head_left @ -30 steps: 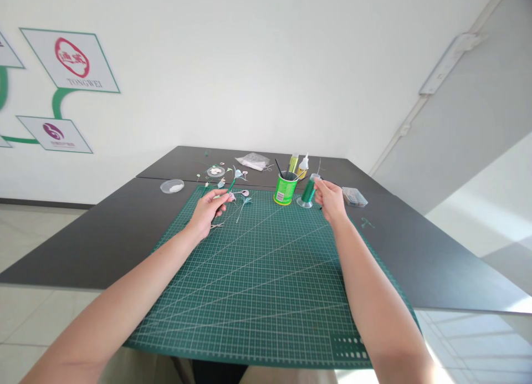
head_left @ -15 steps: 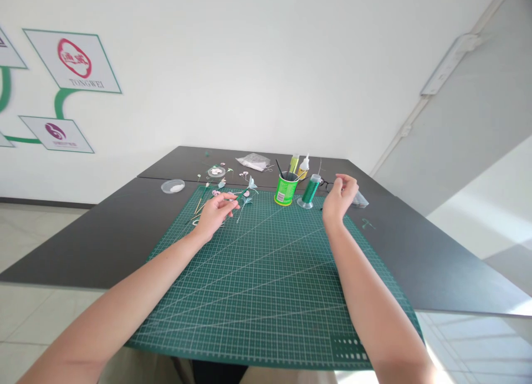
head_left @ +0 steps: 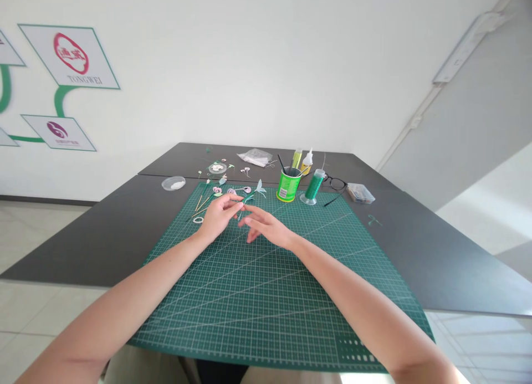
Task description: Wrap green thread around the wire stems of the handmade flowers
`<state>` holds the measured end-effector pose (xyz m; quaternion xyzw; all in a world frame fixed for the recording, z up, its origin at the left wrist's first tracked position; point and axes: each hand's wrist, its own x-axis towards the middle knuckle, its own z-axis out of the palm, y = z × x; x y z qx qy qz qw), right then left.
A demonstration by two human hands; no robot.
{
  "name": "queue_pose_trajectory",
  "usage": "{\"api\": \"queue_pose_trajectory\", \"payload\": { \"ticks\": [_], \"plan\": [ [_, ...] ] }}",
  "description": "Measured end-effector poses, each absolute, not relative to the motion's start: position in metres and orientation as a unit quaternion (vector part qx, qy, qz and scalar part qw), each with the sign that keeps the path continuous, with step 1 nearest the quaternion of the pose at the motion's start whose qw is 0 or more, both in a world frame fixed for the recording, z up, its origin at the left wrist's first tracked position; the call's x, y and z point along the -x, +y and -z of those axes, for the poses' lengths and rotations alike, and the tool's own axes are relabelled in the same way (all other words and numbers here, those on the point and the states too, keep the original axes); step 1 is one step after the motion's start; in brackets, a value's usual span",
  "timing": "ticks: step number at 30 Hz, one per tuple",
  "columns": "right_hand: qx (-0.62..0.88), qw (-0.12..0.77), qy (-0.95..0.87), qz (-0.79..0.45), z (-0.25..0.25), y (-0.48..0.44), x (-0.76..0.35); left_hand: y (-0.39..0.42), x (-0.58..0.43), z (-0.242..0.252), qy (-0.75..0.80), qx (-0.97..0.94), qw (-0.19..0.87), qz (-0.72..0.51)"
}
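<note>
My left hand (head_left: pixel 221 212) pinches the green stem of an artificial flower (head_left: pixel 260 188) between thumb and fingers. Pale blue petals point up and to the right from it, above the cutting mat (head_left: pixel 274 273). Close beside the stem is my right hand (head_left: pixel 266 227), its fingers curved and apart, the index fingertip at or very near the stem. I cannot make out any thread between the fingers. Behind the hands lie several small pink and pale flower pieces (head_left: pixel 231 190). A white ring (head_left: pixel 198 220) rests by my left wrist.
A green can (head_left: pixel 287 185) with tools stands behind the mat's middle, beside a green thread spool (head_left: pixel 313 187). Glue bottles (head_left: pixel 307 162), glasses (head_left: pixel 336 183) and a clear box (head_left: pixel 361 193) are at back right. A plastic bag (head_left: pixel 255 157) and shallow dishes (head_left: pixel 173 183) sit farther left.
My right hand has come from beside the spool, leftward and down to the stem, and its fingers have spread. My left hand still holds the flower, nearly in place. The view has shifted slightly.
</note>
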<state>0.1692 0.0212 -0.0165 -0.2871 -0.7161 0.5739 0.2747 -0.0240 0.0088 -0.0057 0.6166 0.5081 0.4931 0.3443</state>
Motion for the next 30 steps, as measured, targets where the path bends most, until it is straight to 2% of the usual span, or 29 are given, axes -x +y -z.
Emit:
{"api": "queue_pose_trajectory", "payload": {
  "ticks": [5, 9, 13, 30],
  "plan": [
    [0.361, 0.320, -0.771, -0.415, 0.003, 0.026, -0.182, 0.012, 0.030, 0.011, 0.541, -0.636, 0.298, -0.463],
    [0.347, 0.404, -0.728, -0.431, -0.009, 0.030, -0.193, 0.009, 0.028, 0.011, 0.535, -0.684, 0.290, -0.401],
    [0.355, 0.439, -0.664, -0.490, -0.015, 0.031, -0.199, 0.003, 0.023, 0.009, 0.479, -0.740, 0.307, -0.357],
    [0.359, 0.361, -0.686, -0.519, -0.006, 0.047, -0.216, -0.012, 0.020, -0.007, 0.378, -0.731, 0.482, -0.300]
  ]
}}
